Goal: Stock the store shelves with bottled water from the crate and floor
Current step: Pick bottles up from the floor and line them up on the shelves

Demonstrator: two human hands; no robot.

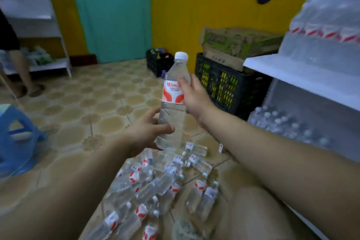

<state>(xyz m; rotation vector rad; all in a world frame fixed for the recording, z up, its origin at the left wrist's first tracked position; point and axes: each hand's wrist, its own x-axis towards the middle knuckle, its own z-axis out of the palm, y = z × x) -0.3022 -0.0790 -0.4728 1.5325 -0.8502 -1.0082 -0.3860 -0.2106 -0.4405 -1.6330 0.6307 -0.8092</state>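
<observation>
A clear water bottle (172, 115) with a white cap and a red-and-white label stands upright in the air at the centre of the head view. My left hand (145, 134) grips its lower body from the left. My right hand (194, 97) wraps the label area from the right. Below them, several small water bottles (155, 187) lie scattered on the tiled floor. On the right, white shelves (303, 72) carry rows of bottles, with more small bottles (282, 122) standing on the lower level.
A black crate (228, 84) with cardboard boxes (237, 43) on top stands by the yellow wall; a smaller black crate (157, 62) is behind. A blue plastic stool (17, 138) sits at left. A person's legs (21, 76) are at far left near another shelf.
</observation>
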